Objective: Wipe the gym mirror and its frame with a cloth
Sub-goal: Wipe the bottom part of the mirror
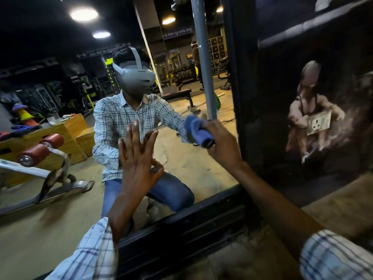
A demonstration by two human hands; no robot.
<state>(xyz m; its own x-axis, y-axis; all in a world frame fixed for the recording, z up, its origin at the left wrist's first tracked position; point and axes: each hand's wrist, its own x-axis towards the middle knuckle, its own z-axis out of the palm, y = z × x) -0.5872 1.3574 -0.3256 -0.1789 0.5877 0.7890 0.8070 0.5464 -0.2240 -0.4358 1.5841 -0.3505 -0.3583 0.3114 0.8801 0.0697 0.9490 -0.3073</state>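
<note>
Mirror (pixel 50 209) stood close ahead, the right hand (pixel 222 144) clutching the blue cloth (pixel 198 130) against its glass near the frame (pixel 235 87) on the right, while the left hand (pixel 137 158), fingers straight and flat on the glass, would likely leave fresh prints needing another wipe.

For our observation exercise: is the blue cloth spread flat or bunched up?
Bunched up: the cloth shows thick folds, wadded in the grip of the right hand.

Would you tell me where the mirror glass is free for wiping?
Free: glass between the left hand and the cloth, and below the cloth down to the bottom frame. Crowded: the right hand sits close to the side frame.
</note>
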